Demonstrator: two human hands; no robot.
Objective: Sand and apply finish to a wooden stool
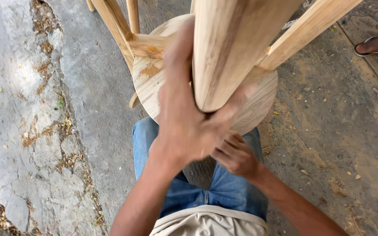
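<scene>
A wooden stool (241,65) lies upturned across the person's lap, its round seat (259,105) resting against the jeans (224,188) and its legs pointing up toward the camera. The nearest leg (228,48) fills the top middle of the view, pale wood with a darker streak down its grain.

The left hand (184,113) is wrapped around the lower end of this leg, thumb side on the right and fingers reaching up the left side; it is blurred, yet clearly closed on the leg. The right hand (237,155) sits just below it, fingers curled against the seat's edge; whether it grips anything I cannot tell, as the left hand covers part of it.

2 more legs and a crossbar (149,46) with glue stains run off the top edge.

The floor (329,131) is rough concrete strewn with wood shavings, with a cracked pale patch on the left. At the right edge, another person's 2 feet in sandals (375,46) stand well apart from the stool.
</scene>
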